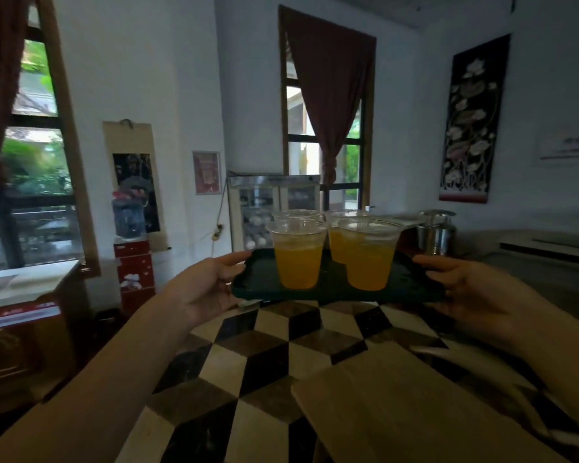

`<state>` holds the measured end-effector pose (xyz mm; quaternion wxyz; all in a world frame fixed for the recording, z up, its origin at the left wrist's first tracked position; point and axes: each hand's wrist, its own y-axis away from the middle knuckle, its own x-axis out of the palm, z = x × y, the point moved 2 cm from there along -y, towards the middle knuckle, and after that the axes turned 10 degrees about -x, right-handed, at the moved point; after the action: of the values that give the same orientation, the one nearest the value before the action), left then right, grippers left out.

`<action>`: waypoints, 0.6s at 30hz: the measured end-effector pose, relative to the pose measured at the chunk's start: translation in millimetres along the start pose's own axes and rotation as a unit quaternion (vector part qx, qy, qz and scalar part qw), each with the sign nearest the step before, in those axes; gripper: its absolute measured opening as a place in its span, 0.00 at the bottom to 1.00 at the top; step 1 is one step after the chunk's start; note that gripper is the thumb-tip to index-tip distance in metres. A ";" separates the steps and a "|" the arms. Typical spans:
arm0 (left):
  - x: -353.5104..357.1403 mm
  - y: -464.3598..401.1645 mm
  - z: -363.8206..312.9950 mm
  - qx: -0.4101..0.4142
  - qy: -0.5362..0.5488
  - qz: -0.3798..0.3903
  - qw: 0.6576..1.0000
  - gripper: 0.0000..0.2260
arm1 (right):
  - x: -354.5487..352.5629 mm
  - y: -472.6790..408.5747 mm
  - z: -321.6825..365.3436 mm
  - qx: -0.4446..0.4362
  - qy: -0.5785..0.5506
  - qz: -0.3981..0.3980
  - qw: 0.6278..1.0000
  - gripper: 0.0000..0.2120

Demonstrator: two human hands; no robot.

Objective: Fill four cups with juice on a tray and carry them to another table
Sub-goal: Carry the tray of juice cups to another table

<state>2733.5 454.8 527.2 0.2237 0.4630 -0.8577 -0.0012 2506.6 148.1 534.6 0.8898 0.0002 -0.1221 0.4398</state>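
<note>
The tray is held in the air at chest level, above a checkered floor. The left hand grips its left edge, thumb on the rim; the right hand grips the right edge likewise. Four cups of orange juice stand close together on it, the rear two partly hidden. Judged step: carrying, filling complete. The next move calls for a level tray and steady walking to the other table, not identifiable here.
</note>
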 end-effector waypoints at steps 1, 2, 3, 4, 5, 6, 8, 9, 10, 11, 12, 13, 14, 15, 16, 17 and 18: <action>1.9 -21.3 -2.4 -0.002 -0.007 0.010 1.000 0.15 | -1.8 -8.6 -2.0 -0.001 0.000 -0.013 1.000 0.18; 4.1 -42.9 -4.7 -0.005 -0.014 0.024 1.000 0.15 | -4.0 -16.4 -3.9 -0.003 0.002 -0.028 1.000 0.18; 7.5 -63.9 -6.1 -0.011 -0.020 0.043 0.999 0.16 | -6.4 -23.1 -5.5 -0.005 0.005 -0.045 0.999 0.18; 11.2 -85.4 -8.1 -0.018 -0.027 0.064 0.997 0.17 | -8.0 -29.1 -6.8 -0.009 0.009 -0.063 0.998 0.18; 15.3 -106.4 -10.3 -0.026 -0.033 0.085 0.996 0.17 | -9.1 -34.8 -8.0 -0.014 0.015 -0.081 0.997 0.18; 20.3 -125.7 -13.2 -0.032 -0.039 0.103 0.993 0.17 | -9.3 -39.6 -8.9 -0.016 0.018 -0.096 0.995 0.19; 32.4 -161.9 -19.6 -0.046 -0.052 0.135 0.988 0.16 | -8.5 -48.3 -9.2 -0.014 0.016 -0.116 0.993 0.19; 40.1 -179.3 -23.0 -0.052 -0.061 0.153 0.985 0.16 | -9.5 -52.8 -8.1 -0.014 0.009 -0.127 0.992 0.19; 48.5 -195.9 -26.3 -0.058 -0.070 0.171 0.981 0.18 | -11.4 -56.6 -6.4 -0.015 0.001 -0.142 0.990 0.19; 57.4 -211.3 -29.2 -0.065 -0.075 0.189 0.977 0.20 | -13.6 -59.8 -4.4 -0.016 -0.004 -0.159 0.987 0.18; 66.4 -225.3 -30.9 -0.074 -0.075 0.209 0.972 0.20 | -16.1 -62.8 -2.5 -0.019 -0.006 -0.176 0.984 0.18; 75.7 -237.8 -31.5 -0.085 -0.072 0.231 0.966 0.19 | -18.9 -64.9 -0.9 -0.023 -0.002 -0.192 0.981 0.18; 84.4 -249.7 -31.3 -0.095 -0.068 0.252 0.961 0.18 | -21.5 -66.3 0.5 -0.027 0.006 -0.207 0.978 0.18; 92.7 -261.6 -30.3 -0.102 -0.064 0.267 0.956 0.17 | -23.3 -67.2 1.3 -0.032 0.013 -0.222 0.974 0.17; 101.3 -273.6 -28.9 -0.108 -0.061 0.279 0.952 0.17 | -24.5 -67.0 2.2 -0.037 0.021 -0.236 0.971 0.17; 110.4 -284.3 -26.4 -0.114 -0.059 0.294 0.947 0.18 | -25.0 -65.9 3.4 -0.042 0.029 -0.250 0.967 0.17; 120.8 -293.2 -23.0 -0.120 -0.060 0.309 0.941 0.19 | -25.7 -63.4 4.7 -0.046 0.037 -0.263 0.963 0.16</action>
<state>2918.2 196.0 532.7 0.2154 0.1437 -0.9638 -0.0630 2540.2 88.6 540.4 0.9769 -0.0253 -0.1049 0.1843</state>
